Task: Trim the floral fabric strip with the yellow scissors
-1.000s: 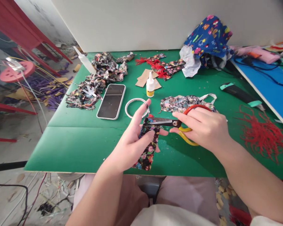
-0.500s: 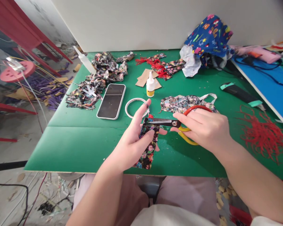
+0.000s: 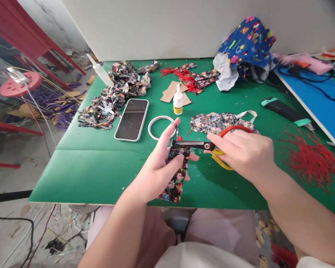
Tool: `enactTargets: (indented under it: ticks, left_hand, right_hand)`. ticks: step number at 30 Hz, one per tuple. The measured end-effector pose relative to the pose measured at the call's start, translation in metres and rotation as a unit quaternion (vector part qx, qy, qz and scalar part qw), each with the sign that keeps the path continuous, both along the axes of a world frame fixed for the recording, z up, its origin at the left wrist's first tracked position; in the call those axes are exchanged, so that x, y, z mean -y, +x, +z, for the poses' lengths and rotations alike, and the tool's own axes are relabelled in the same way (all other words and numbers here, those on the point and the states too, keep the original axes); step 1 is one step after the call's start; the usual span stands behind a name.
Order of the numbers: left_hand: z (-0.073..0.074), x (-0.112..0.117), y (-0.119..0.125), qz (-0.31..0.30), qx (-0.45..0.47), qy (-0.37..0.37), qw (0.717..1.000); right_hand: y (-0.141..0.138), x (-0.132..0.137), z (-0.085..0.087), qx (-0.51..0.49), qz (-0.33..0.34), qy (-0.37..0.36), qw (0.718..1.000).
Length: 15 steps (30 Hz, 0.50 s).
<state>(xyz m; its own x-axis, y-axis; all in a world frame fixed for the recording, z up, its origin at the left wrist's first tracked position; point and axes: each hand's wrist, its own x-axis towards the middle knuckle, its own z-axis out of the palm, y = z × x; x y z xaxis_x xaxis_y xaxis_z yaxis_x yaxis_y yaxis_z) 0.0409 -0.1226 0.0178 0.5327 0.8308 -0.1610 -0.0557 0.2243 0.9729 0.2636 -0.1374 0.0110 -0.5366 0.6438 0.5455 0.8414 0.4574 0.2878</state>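
Observation:
Between the thumb and fingers of my left hand (image 3: 159, 160) is a black floral strip of fabric (image 3: 176, 182), hanging down near the table's front edge. My right hand (image 3: 244, 152) grips scissors (image 3: 226, 128) with red and yellow handles. Their blades point left and lie across the top end of the fabric, close together. A bit of red shows just above the blades. Behind my left fingers a white ring (image 3: 153, 128) lies on the table, partly covered by the hand. Gathered floral fabric (image 3: 209, 122) with a white loop lies behind the scissors.
On the green table (image 3: 83, 175) are a phone (image 3: 132, 120), a glue bottle (image 3: 178, 100) beside cardboard pieces, and crumpled floral fabric (image 3: 100, 111). To the right lie a utility knife (image 3: 284, 111) and red threads (image 3: 315, 160). Red-tasselled floral strips (image 3: 203, 80) lie at the back.
Both hands have shifted very slightly right with the fabric and scissors. The scissor blades look more closed over the top of the fabric, and the handles sit closer together.

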Motion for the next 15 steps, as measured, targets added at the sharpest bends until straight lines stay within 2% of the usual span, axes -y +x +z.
enactTargets:
  ticks: [5, 11, 15]
  left_hand:
    - [0.0000, 0.0003, 0.0011, -0.005, 0.003, -0.012, 1.000]
    - [-0.0001, -0.0002, 0.0011, 0.004, -0.002, 0.007, 1.000]
    - [0.0015, -0.0006, 0.0005, 0.011, -0.007, 0.020, 1.000]
  right_hand:
    - [0.0005, 0.0008, -0.0007, 0.001, -0.002, 0.000, 1.000]
    - [0.0004, 0.0004, -0.0016, -0.006, -0.002, -0.009, 1.000]
    - [-0.0019, 0.0009, -0.0054, -0.018, -0.006, -0.039, 0.999]
